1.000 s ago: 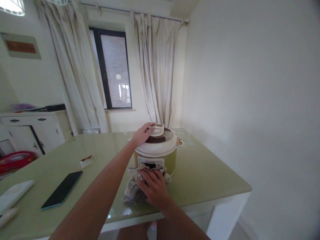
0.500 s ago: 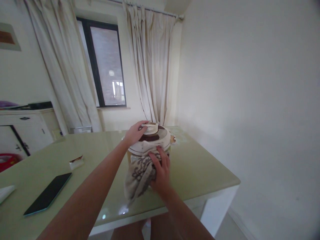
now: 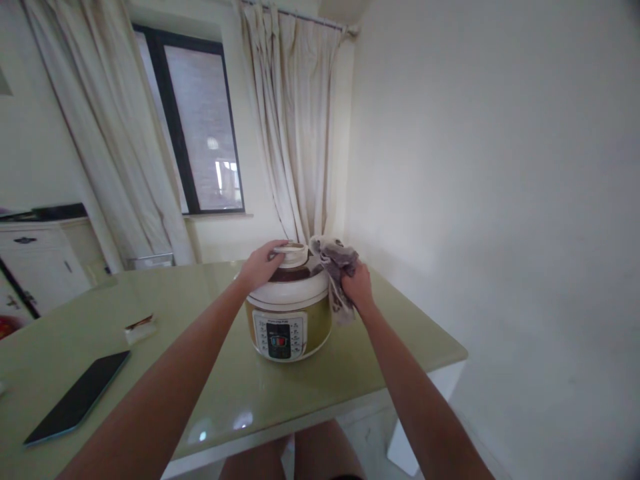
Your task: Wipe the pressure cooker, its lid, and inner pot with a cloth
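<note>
A round electric pressure cooker (image 3: 289, 327) with a white rim and a gold-toned body stands upright on the table, its control panel facing me. My left hand (image 3: 261, 267) grips the white lid handle (image 3: 293, 257) on its top, fingers curled over the left side. In my right hand (image 3: 359, 285) is a bunched, patterned grey-and-white cloth (image 3: 336, 263), which lies against the right side of the lid and hangs down beside the cooker. The cloth hides part of the lid's right edge and some of my right fingers.
On the green-topped table (image 3: 210, 373), a dark tablet-like device (image 3: 80, 397) lies at the left, with a small whitish packet (image 3: 140, 329) behind it. A white wall (image 3: 490, 200) rises beyond the table's right side. Curtains (image 3: 290, 127) hang behind the cooker.
My right hand has carried the cloth from the cooker's front to the right side of its lid, uncovering the control panel. My left hand stays on the lid handle. The view has shifted slightly right.
</note>
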Demonstrator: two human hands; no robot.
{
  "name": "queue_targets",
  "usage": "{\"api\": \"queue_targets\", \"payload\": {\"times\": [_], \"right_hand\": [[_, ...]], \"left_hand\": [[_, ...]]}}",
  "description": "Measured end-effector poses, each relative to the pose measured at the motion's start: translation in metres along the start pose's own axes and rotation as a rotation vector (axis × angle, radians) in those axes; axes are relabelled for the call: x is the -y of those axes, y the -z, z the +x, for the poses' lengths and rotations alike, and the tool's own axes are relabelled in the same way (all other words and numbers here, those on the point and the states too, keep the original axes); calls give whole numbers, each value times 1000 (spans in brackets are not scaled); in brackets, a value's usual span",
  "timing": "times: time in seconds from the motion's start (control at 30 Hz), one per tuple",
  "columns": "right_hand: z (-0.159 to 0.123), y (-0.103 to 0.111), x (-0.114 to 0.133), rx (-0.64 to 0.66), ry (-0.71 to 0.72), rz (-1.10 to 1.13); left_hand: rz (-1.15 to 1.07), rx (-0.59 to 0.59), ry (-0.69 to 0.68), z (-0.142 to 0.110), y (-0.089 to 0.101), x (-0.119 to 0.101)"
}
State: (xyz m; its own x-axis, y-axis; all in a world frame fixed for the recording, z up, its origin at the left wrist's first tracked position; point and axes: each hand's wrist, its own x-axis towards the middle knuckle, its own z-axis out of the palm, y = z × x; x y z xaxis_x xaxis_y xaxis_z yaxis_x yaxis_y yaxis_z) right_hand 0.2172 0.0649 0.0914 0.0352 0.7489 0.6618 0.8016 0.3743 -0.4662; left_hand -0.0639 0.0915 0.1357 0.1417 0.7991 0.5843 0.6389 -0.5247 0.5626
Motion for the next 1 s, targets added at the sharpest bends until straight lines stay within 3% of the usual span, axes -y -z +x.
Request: {"api": "queue_targets", "payload": {"times": [0.07,0.13,0.23,0.37,0.47,0.57,0.67,0.73,0.83,0.93,1.0], "right_hand": [[8,9,-4,7,-30,2],[-2,13,-2,-13,-27,7],[-55,3,7,-73,90,115],[-157,-51,21,-145,210,250],[-203,-95,34,-268,182,162],[-201,-110,54,-299,100,131],[-174,-100,77,-274,136,96],[-159,-93,90,-226,294,25],[-149,-92,100,-83,680,-71],[-152,-95,91,3,960,-103],[-157,-94,72,5,1028,-75]], "left_hand": [[-4,-6,11,0,0,0],[-11,-5,4,1,-1,0],[-1,-2,-2,1,-1,0],[10,-11,10,1,-1,-1],[9,-10,2,1,0,0],[6,4,0,2,0,2],[-9,13,-10,2,0,3],[-13,19,-11,2,0,2],[-9,20,-5,2,1,0],[-13,16,1,2,1,0],[-16,18,6,2,1,0]]}}
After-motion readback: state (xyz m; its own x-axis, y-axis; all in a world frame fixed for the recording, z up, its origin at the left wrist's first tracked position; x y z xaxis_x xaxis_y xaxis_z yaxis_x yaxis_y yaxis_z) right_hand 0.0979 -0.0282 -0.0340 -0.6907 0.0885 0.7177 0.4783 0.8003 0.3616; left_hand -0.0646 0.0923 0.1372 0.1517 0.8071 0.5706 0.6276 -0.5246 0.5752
